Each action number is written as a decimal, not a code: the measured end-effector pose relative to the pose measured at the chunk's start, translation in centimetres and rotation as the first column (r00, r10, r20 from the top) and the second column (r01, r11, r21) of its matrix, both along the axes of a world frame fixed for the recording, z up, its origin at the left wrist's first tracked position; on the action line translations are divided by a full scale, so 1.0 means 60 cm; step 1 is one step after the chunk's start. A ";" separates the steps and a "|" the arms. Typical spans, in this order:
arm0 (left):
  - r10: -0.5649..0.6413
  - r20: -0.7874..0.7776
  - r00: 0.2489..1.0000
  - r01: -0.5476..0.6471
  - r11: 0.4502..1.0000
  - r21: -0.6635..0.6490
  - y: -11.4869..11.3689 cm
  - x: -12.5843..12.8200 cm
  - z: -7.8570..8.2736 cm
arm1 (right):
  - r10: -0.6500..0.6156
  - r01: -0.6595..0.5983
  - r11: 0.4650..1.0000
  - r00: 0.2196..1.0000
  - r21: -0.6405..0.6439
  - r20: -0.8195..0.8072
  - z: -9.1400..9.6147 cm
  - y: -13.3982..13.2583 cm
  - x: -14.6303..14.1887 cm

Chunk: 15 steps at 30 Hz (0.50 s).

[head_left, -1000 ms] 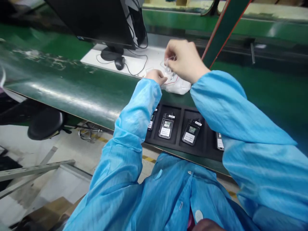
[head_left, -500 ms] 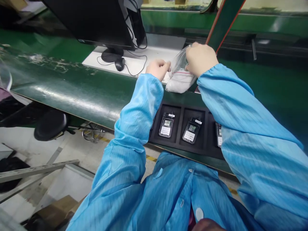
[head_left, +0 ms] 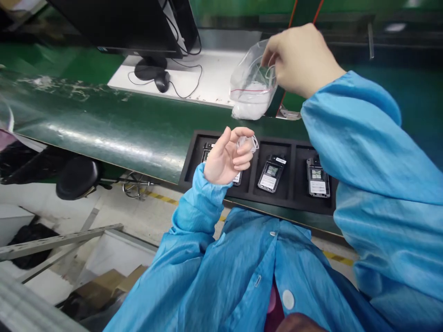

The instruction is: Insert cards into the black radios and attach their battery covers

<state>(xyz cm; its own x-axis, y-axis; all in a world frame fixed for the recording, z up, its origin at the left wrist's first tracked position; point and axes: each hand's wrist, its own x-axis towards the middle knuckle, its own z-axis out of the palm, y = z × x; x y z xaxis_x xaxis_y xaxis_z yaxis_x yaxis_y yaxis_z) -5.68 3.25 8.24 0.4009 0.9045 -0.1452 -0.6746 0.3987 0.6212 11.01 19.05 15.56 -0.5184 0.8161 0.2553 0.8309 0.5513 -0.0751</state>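
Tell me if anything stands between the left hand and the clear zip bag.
Nothing visible does: in this view only a strip of green workbench shows between the left hand and the clear zip bag. The right hand is at the bag's upper right side, outside that gap.

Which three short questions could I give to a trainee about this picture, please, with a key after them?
1. Which hand touches the bag?
2. True or false: the mouse lies in the tray.
3. Fill the gap: the left hand holds a small item that is ____ in colour.

Key:
1. The right hand.
2. False: the mouse lies on the white board.
3. White.
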 end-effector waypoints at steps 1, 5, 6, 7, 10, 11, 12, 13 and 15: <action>-0.012 0.040 0.999 0.013 1.000 -0.027 -0.006 0.010 -0.005 | 0.002 -0.001 1.000 0.999 0.013 -0.039 -0.002 -0.004 0.006; -0.057 0.133 0.989 0.067 0.995 -0.073 -0.028 0.041 -0.018 | -0.064 0.064 0.998 0.992 0.001 -0.108 -0.022 0.003 0.006; -0.063 0.148 0.987 0.074 0.994 -0.074 -0.033 0.045 -0.020 | -0.076 0.077 0.997 0.990 -0.003 -0.117 -0.025 0.008 0.000; -0.064 0.160 0.985 0.077 0.994 -0.074 -0.038 0.047 -0.023 | -0.084 0.085 0.996 0.989 -0.001 -0.126 -0.026 0.014 -0.006; -0.045 0.171 0.984 0.058 0.996 -0.072 -0.049 0.041 -0.033 | -0.118 0.120 0.993 0.985 0.015 -0.127 -0.015 0.024 -0.026; -0.033 0.172 0.985 0.046 0.997 -0.070 -0.051 0.038 -0.036 | -0.139 0.142 0.990 0.984 0.015 -0.110 -0.010 0.024 -0.031; -0.022 0.176 0.984 0.034 0.997 -0.065 -0.051 0.034 -0.038 | -0.160 0.161 0.987 0.984 0.009 -0.083 -0.006 0.023 -0.036; -0.016 0.185 0.983 0.027 0.998 -0.058 -0.052 0.031 -0.041 | -0.171 0.172 0.985 0.984 0.003 -0.048 -0.003 0.023 -0.039; -0.020 0.213 0.977 0.029 0.999 -0.041 -0.051 0.025 -0.044 | -0.137 0.137 0.991 0.990 0.006 0.014 -0.004 0.023 -0.044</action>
